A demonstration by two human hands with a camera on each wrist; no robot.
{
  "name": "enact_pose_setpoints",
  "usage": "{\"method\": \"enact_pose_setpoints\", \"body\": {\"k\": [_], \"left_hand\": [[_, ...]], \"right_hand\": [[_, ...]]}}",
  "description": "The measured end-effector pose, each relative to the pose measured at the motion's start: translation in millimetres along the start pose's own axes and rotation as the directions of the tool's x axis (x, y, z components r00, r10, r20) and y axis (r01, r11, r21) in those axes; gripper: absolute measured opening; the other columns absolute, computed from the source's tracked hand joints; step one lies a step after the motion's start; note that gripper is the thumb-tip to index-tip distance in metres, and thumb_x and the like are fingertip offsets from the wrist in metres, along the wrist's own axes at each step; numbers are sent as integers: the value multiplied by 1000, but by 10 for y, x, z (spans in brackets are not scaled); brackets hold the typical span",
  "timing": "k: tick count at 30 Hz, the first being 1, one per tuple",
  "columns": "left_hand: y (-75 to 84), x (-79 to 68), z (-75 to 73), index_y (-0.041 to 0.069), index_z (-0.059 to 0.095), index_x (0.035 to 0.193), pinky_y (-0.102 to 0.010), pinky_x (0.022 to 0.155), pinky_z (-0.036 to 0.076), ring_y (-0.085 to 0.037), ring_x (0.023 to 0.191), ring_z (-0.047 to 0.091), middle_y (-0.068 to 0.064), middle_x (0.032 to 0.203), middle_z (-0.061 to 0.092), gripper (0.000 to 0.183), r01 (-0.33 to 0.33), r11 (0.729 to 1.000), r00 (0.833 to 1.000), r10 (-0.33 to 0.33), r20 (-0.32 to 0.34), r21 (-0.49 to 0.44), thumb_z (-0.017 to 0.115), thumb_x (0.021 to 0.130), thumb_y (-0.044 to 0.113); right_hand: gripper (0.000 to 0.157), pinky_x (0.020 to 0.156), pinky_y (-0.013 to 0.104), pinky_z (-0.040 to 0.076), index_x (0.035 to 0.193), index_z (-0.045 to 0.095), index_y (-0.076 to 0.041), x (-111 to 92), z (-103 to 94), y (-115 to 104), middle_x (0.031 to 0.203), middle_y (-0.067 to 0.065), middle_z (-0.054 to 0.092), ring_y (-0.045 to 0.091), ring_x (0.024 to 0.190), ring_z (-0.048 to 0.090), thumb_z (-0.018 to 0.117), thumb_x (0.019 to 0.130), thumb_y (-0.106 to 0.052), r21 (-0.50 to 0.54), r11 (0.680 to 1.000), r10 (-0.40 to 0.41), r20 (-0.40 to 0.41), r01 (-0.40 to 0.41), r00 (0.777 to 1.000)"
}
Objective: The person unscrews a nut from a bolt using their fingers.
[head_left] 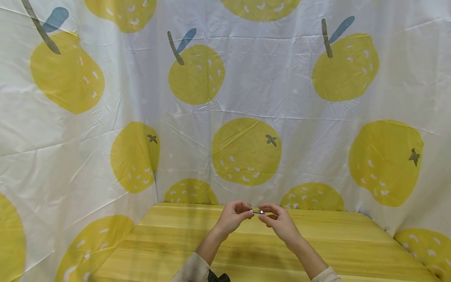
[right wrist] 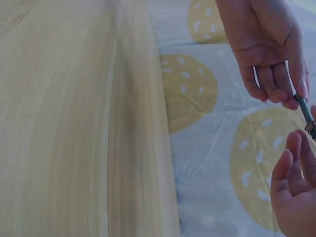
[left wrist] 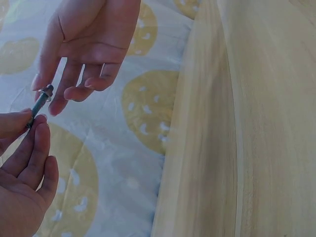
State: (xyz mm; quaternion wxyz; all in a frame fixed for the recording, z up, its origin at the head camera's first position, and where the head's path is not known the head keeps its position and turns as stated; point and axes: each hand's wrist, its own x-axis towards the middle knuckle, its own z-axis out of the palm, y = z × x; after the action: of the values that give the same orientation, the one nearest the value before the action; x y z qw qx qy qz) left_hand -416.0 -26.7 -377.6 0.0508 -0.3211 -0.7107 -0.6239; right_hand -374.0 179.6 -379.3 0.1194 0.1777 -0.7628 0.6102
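Observation:
A short metal bolt [head_left: 257, 212] with a nut [head_left: 262, 212] near one end is held up between the two hands, above the table's far part. My left hand [head_left: 230, 217] pinches the other end of the bolt between thumb and fingers, hiding that end. My right hand [head_left: 281, 224] has its thumb and forefinger around the nut's end, fingertips right at the nut. In the left wrist view the threaded bolt [left wrist: 39, 106] stands slanted, the nut [left wrist: 47, 92] at its upper end. At the right wrist view's edge, the bolt [right wrist: 304, 109] is partly cut off.
Below the hands lies a wood-grain table [head_left: 246, 250]. A white curtain [head_left: 246, 94] printed with yellow fruit hangs behind the table and along its sides. A black strap [head_left: 218, 277] shows by the left sleeve [head_left: 193, 270].

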Motion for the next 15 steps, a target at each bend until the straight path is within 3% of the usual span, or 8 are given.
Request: {"method": "enact_pose_setpoints", "body": {"k": [7, 15], "left_hand": [[13, -2, 3, 3, 74, 101, -43, 90, 54, -21, 87, 71, -6, 94, 75, 7, 12, 1000, 1000, -12, -7, 17, 73, 98, 10], [0, -8, -1, 2, 74, 101, -41, 88, 54, -21, 86, 71, -7, 93, 75, 7, 5, 1000, 1000, -5, -2, 6, 73, 98, 8]], "right_hand": [[27, 82, 37, 53, 123, 67, -1, -5, 8, 0, 114, 13, 69, 26, 96, 64, 65, 105, -21, -6, 999, 32, -17, -32, 999], [32, 83, 38, 54, 129, 62, 1, -20, -3, -7, 121, 16, 65, 29, 100, 65, 67, 104, -19, 5, 1000, -5, 5, 5, 1000]]}}
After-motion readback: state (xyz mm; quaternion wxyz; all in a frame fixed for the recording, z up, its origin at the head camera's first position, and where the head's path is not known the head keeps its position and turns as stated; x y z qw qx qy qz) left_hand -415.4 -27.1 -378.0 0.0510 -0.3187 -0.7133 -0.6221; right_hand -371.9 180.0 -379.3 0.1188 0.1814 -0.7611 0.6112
